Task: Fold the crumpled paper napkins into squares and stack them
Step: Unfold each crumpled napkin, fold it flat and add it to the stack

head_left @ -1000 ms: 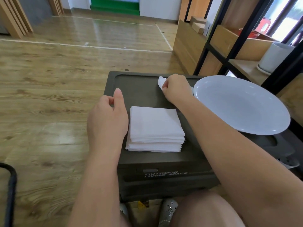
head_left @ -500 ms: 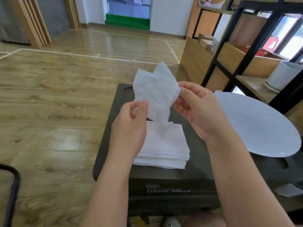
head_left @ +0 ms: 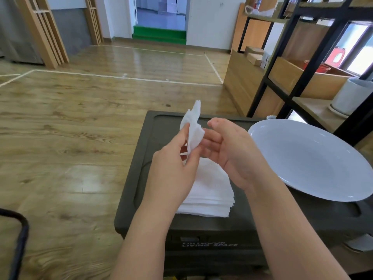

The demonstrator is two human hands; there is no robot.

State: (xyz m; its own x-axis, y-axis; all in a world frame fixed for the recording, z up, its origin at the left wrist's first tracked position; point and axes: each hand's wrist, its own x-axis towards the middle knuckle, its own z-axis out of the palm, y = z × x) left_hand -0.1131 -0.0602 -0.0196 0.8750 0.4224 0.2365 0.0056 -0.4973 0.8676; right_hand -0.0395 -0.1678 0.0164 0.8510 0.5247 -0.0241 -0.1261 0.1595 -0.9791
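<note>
- White, soft and creased, the crumpled paper napkin (head_left: 192, 128) stands upright in the air above the dark plastic storage box (head_left: 161, 130), pinched by my left hand (head_left: 171, 174) between thumb and fingertips.
- My right hand (head_left: 228, 152) faces it, fingers straight and relaxed, touching its edge, gripping nothing.
- The stack of folded white napkin squares (head_left: 210, 190) lies on the box lid below my hands; the round white plate (head_left: 308, 158) sits on the box's right side.
- I judge I'm smoothing this one out; next I need a second corner caught and edges matched.
</note>
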